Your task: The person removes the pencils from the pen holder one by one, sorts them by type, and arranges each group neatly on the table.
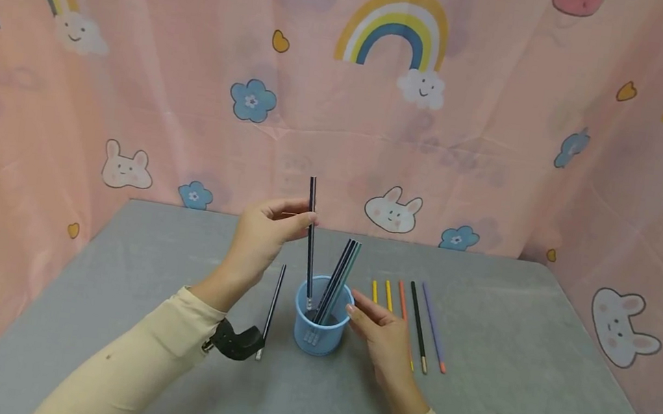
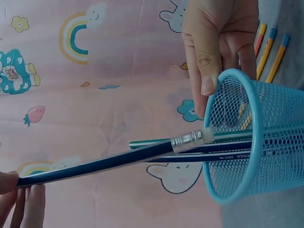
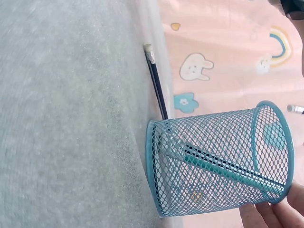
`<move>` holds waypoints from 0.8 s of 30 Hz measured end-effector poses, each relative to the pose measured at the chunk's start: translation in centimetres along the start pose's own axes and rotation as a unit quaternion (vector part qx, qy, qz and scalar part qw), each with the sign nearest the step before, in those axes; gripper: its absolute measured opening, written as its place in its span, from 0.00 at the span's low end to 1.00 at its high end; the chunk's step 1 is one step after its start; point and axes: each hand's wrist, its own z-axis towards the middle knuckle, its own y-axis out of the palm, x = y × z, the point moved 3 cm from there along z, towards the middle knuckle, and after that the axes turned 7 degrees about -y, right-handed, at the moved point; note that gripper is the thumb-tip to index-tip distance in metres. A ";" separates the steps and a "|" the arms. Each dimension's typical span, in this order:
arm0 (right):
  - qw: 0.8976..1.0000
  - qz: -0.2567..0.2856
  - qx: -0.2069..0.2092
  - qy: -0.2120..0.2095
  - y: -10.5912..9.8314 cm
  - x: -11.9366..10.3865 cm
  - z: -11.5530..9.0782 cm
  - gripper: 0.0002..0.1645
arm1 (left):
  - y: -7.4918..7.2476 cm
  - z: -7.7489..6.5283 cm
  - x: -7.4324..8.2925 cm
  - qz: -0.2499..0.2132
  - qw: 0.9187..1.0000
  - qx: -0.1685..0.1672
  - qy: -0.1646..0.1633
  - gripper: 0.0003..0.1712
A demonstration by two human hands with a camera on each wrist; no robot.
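Note:
A light-blue mesh pencil cup (image 1: 318, 339) stands upright on the table with several dark-blue and green pencils (image 2: 228, 156) leaning inside. My left hand (image 1: 262, 240) pinches a dark-blue pencil (image 1: 309, 246) near its upper end, between thumb and fingers. Its white eraser end points down, just above the cup's mouth, as the right wrist view shows with the eraser tip (image 3: 295, 109) outside the rim. On the cup's right side, my right hand (image 1: 383, 341) holds the rim, with the thumb in front. Another dark pencil (image 1: 272, 310) lies on the table left of the cup.
Several coloured pencils lie in a row right of the cup, among them a black one (image 1: 418, 325) and a purple one (image 1: 434, 327). The grey table (image 1: 510, 367) ends at a pink patterned cloth (image 1: 307, 149) behind and at the sides.

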 end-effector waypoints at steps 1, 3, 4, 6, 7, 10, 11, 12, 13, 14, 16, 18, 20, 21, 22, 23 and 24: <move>1.000 0.000 0.000 0.000 0.0 0.0 0.0 0.21 | -0.1 0.0 0.0 0.003 1.000 0.000 -0.001 0.17; 1.000 -0.003 0.001 0.000 0.0 -0.1 0.0 0.21 | -0.3 -0.1 0.1 0.007 1.000 -0.001 -0.006 0.17; 1.000 -0.003 0.001 0.000 -0.1 -0.1 0.0 0.21 | -0.4 -0.1 0.1 0.007 1.000 -0.001 -0.009 0.17; 1.000 -0.002 0.002 0.002 -0.1 0.0 0.0 0.21 | -0.6 -0.1 0.0 0.008 1.000 -0.002 -0.015 0.17; 1.000 -0.002 0.003 0.002 -0.1 0.0 0.0 0.21 | -0.7 -0.1 -0.1 0.010 1.000 -0.002 -0.018 0.17; 1.000 -0.003 0.004 0.003 0.0 0.1 0.0 0.21 | -1.0 -0.1 -0.2 0.015 1.000 -0.003 -0.027 0.18; 1.000 -0.005 0.005 0.003 0.0 0.1 0.0 0.21 | -1.2 -0.1 -0.3 0.017 0.999 -0.002 -0.029 0.18; 1.000 -0.006 0.005 0.003 0.0 0.1 0.0 0.21 | -1.3 -0.2 -0.4 0.020 0.999 -0.003 -0.030 0.19; 1.000 -0.006 0.005 0.002 0.0 0.1 0.0 0.21 | -1.4 -0.2 -0.4 0.022 0.999 -0.003 -0.032 0.19; 1.000 -0.006 0.005 0.000 0.0 0.1 0.0 0.21 | -1.6 -0.2 -0.5 0.025 0.999 -0.003 -0.034 0.19; 1.000 -0.005 0.004 -0.002 0.0 0.2 0.0 0.21 | -1.9 -0.2 -0.6 0.029 0.999 0.001 -0.038 0.19; 1.000 -0.004 0.002 -0.004 0.0 0.2 0.0 0.21 | -2.3 -0.2 -0.9 0.034 0.999 0.005 -0.042 0.19; 1.000 -0.004 0.001 -0.004 0.0 0.2 0.0 0.21 | -2.7 -0.1 -1.2 0.037 0.998 0.010 -0.045 0.19; 1.000 -0.003 0.001 -0.003 0.0 0.2 0.0 0.21 | -2.8 0.0 -1.3 0.038 0.998 0.012 -0.047 0.19; 1.000 -0.003 0.001 -0.003 0.0 0.2 0.0 0.21 | -3.0 0.0 -1.5 0.040 0.998 0.013 -0.050 0.18; 1.000 -0.004 0.001 -0.003 0.0 0.2 0.0 0.21 | -3.1 0.0 -1.7 0.041 0.998 0.014 -0.053 0.18; 1.000 -0.005 0.001 -0.003 0.0 0.2 -0.1 0.21 | -3.2 0.0 -1.9 0.041 0.997 0.014 -0.057 0.18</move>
